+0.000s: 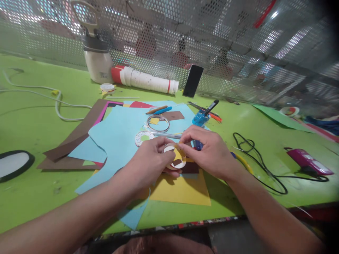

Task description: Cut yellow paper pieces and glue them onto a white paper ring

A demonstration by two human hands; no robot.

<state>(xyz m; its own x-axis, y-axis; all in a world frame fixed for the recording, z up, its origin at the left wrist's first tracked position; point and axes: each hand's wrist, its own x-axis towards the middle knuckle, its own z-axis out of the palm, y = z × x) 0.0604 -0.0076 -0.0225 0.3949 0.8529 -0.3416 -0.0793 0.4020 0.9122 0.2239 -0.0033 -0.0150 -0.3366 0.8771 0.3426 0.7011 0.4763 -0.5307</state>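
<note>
My left hand [149,158] is closed around a small white paper disc [167,148], thumb on its face and fingers beneath. Yellow and brown paper pieces lie on the disc's face. At the far rim, my right hand [208,150] pinches the edge of the yellow paper piece [181,155]; its fingertips partly hide the contact. Below both hands are a yellow sheet [182,190] and large light blue sheets [119,130]. Just beyond the left hand lies a white ring-shaped disc [140,138] with dark marks and a green centre.
A tape roll [158,123], pens [162,110] and a blue pot [200,118] stand beyond the hands. Farther back are stacked paper cups [148,80], a spray bottle [97,61] and a phone [193,81]. Right, a black cable [261,164] runs to a magenta device [308,161].
</note>
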